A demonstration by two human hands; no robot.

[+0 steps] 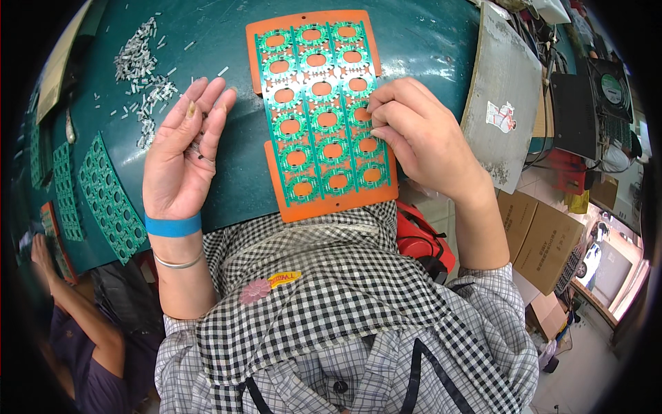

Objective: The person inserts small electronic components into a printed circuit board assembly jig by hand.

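Note:
A green circuit board panel (314, 141) with rows of ring-shaped boards lies on an orange carrier plate (310, 212) at the near table edge. My right hand (431, 138) is over the panel's right side, thumb and fingertips pinched together at one of the rings. Whatever is in that pinch is hidden. Left of the panel, my left hand (178, 169) is turned palm up and cupped, apart from the board. Several small dark parts with thin wire leads (198, 148) rest in its curled fingers, partly covered by the thumb.
Small whitish cylindrical pieces (138, 62) are scattered on the green table (227, 34). More green panels (114, 196) lie at the left, near a co-worker's hand (43, 255). A grey board (500, 76) borders the right side. Cardboard boxes (545, 238) stand below it.

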